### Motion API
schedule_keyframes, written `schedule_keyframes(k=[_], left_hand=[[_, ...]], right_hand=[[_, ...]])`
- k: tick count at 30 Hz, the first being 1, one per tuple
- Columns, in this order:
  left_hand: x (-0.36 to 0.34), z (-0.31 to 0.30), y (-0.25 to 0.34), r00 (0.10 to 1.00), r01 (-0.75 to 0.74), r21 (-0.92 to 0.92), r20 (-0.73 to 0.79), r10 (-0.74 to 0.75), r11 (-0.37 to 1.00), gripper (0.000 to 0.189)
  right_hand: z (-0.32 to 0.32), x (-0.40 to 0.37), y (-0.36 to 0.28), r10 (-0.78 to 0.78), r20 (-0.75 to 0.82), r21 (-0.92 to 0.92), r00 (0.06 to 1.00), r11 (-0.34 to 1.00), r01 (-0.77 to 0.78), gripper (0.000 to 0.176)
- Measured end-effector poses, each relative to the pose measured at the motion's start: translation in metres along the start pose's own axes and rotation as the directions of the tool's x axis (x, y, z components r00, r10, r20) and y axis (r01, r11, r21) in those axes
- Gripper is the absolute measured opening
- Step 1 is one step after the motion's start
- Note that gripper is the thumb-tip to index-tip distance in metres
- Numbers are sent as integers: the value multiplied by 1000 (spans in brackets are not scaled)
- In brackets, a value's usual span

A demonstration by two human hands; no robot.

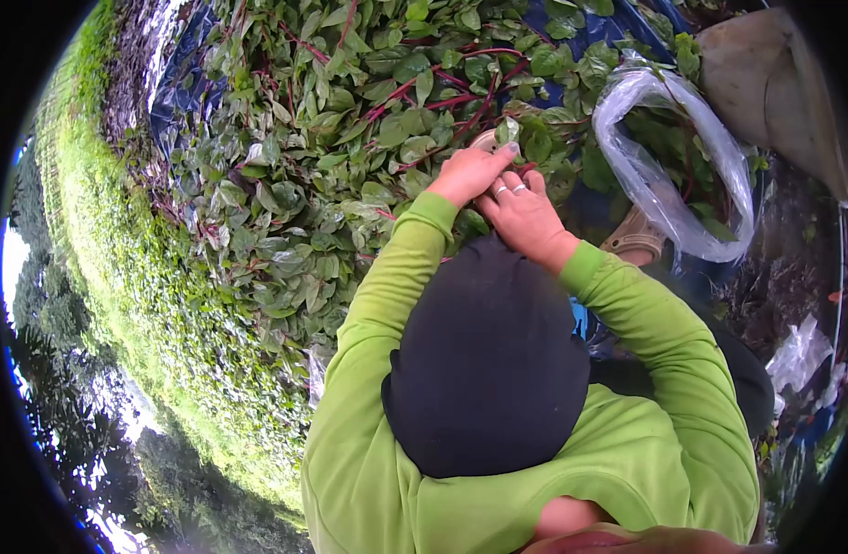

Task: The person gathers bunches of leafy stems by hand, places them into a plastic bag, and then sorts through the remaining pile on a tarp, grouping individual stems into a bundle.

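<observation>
My left hand (475,174) is closed at the edge of the leaf pile (304,185), its thumb against a small green leafy stem (535,138). Touching it from the right is my right hand (527,214), with rings on its fingers, curled round the lower part of the same stem, where some red shows. Parts of the stem are hidden by my fingers. The pile is made of green leaves with dark red stems. To the right, a clear plastic bag (733,203) stands with its mouth open and leafy stems inside.
Blue sheeting (179,102) lies under the pile. A tan shoe (635,238) is beside the bag, with a grey-brown sack (770,88) at the upper right. Crumpled clear plastic (798,355) lies at the right. A rounded dark cloth shape (489,360) is below my hands.
</observation>
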State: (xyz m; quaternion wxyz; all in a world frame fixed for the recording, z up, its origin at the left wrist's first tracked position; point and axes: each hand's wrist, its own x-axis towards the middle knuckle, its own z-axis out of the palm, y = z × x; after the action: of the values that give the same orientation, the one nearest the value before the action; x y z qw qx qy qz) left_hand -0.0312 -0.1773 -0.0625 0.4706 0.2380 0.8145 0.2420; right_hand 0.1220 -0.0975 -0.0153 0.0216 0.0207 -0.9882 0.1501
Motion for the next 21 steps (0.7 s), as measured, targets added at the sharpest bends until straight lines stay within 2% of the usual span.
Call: schedule_keyframes(k=[2, 3, 6, 7, 8, 10, 11, 12, 13, 14, 15, 16, 18, 20, 21], left_hand=[[20, 13, -7, 985, 37, -248, 175, 8, 968, 54], [9, 3, 11, 990, 44, -249, 142, -9, 968, 40], [-11, -2, 27, 999, 47, -111, -4, -48, 993, 37], [-24, -5, 40, 992, -43, 61, -116, 50, 997, 32], [-25, -1, 34, 951, -149, 165, -246, 187, 975, 32], [-24, 10, 21, 768, -303, 398, -437, 469, 866, 33], [-21, 9, 12, 624, -283, 514, -542, 563, 810, 31], [-21, -5, 7, 559, -243, 509, -623, 548, 826, 29], [-16, -18, -12, 513, -104, 485, -722, 464, 868, 33], [-21, -40, -32, 545, -76, 117, -827, 139, 990, 36], [-45, -69, -21, 487, -330, -468, -829, -277, 820, 33], [-59, -100, -20, 317, -668, -540, -829, -461, 512, 35], [-87, -145, -24, 130, -845, -484, -598, -791, 227, 35], [-86, -144, -42, 198, -750, -498, -797, -571, 435, 45], [-73, -126, -35, 331, -646, -485, -874, -356, 590, 45]], right_hand=[[4, 1, 3, -4, -65, -41, 998, 999, 1, 31], [4, 1, 3, -5, -59, -46, 998, 999, 2, 31], [5, 1, 3, -15, -14, -41, 1000, 999, 14, 30], [5, 0, 4, -17, 19, -35, 1000, 999, 18, 29], [4, -1, 3, -19, 55, -29, 998, 999, 21, 28], [0, 2, 1, 0, 88, -28, 996, 1000, 3, 25], [-1, 3, 1, 12, 102, -29, 995, 1000, -9, 23], [0, 2, 0, 19, 69, -15, 997, 1000, -18, 22], [2, 1, -1, 29, 35, 0, 999, 1000, -29, 20], [3, 2, 1, 39, 0, 13, 999, 999, -39, 19], [2, 2, 2, 43, 1, 23, 999, 999, -43, 21], [0, 2, 2, 49, 8, 35, 999, 998, -49, 22], [0, -1, -1, 48, 22, 41, 999, 998, -49, 25], [2, 4, -1, 31, 18, 19, 999, 999, -32, 26], [1, 7, -2, 33, 33, 16, 999, 999, -33, 27]])
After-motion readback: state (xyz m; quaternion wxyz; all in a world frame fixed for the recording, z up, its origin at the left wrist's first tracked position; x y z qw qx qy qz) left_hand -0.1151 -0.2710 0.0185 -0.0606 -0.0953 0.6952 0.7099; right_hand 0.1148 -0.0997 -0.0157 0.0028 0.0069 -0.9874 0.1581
